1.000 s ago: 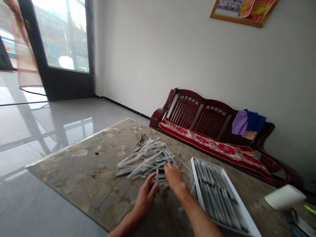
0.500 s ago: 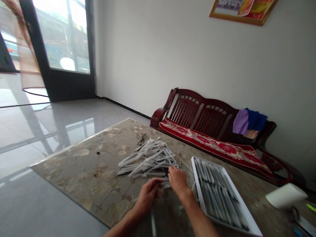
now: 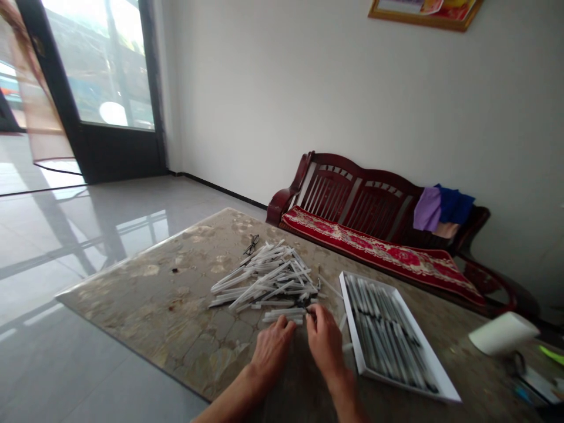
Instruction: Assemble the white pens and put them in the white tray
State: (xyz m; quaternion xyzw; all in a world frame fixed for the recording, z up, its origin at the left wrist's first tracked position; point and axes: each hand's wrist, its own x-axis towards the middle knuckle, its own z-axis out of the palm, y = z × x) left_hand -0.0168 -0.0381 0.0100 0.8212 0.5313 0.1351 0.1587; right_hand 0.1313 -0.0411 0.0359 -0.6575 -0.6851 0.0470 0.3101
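A heap of slim white, pen-like sticks (image 3: pixel 268 276), some with dark parts, lies on the stone-patterned table. At its near edge is a small row of translucent sticks (image 3: pixel 277 316). My left hand (image 3: pixel 274 345) has its fingers closed against the right part of that row, back of the hand up. Just to the right, my right hand (image 3: pixel 325 336) is pinched at a dark stick end (image 3: pixel 311 309); its fingers hide most of what it holds. Right of my hands is a shallow white box (image 3: pixel 352 326) filled with rows of similar sticks (image 3: pixel 388 335) with dark ends.
Black-framed glasses (image 3: pixel 251 245) lie behind the heap. A white paper roll (image 3: pixel 504 333) stands out at the table's right, with blurred small items near it. Beyond the table (image 3: pixel 145 305) is a wooden bench (image 3: pixel 365 200) with a red patterned cover and cloths.
My left hand has turned palm down, fingers now closed at the row of sticks. My right hand has drawn slightly back toward me. The view has shifted a little.
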